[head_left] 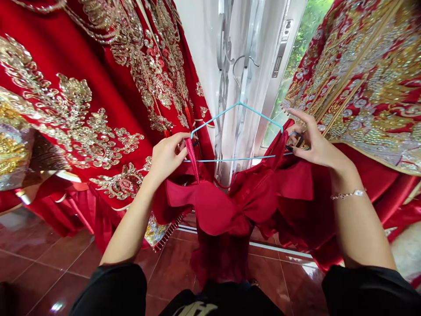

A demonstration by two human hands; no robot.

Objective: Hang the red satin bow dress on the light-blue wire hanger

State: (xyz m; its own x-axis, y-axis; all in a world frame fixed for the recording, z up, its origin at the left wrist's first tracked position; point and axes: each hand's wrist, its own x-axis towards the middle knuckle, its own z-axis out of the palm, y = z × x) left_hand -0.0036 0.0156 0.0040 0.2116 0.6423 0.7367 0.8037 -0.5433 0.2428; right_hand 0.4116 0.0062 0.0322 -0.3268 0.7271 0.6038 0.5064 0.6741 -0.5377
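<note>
The person's left hand [166, 157] and right hand [315, 142] hold up a dark red satin dress [210, 206] in the middle of the view, just at the light blue wire hanger [259, 114]. The hanger's hook [237, 72] sits at a white metal grille [223, 66], and the skirt falls down toward the brown tiled floor [62, 281]. The left fingers [180, 142] are pressed together and pinch a narrow left strap [191, 158] beside the hanger's left end. The right fingers [292, 128] pinch a right strap [279, 147] near the hanger's other end. The satin seems light, soft and slippery, so it may slide easily on the thin wire. The straps look like the best place to take hold, because the loose bodice folds give little firm shape. Two red gowns with gold embroidery, left [98, 101] and right [371, 79], hang close on both sides, and a thin bracelet [348, 194] circles the right wrist.
</note>
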